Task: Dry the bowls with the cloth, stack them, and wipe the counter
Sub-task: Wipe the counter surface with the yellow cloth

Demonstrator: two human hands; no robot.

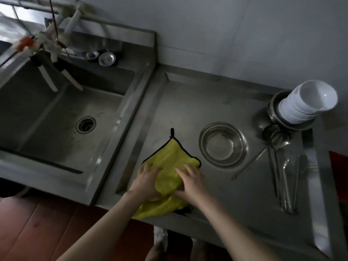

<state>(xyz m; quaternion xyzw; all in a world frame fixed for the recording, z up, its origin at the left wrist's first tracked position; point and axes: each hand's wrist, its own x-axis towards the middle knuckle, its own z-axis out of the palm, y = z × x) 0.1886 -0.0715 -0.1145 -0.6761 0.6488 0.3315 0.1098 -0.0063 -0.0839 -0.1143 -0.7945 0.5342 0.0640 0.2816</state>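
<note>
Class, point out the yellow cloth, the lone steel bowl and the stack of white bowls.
yellow cloth [169, 157]: head view, bare upper fabric.
steel bowl [223, 146]: head view, inner bottom.
stack of white bowls [295, 110]: head view, outer side.

Yellow cloth [169, 157] spread on counter [216, 102], white bowls [301, 110] stacked

Nothing legible anywhere: no lettering, brand or number to be made out on the yellow cloth [169, 162], the stacked white bowls [301, 110] or the steel counter [226, 189]. Too blurred to tell whether marked in any way: the orange fitting [24, 43] at far left.
</note>
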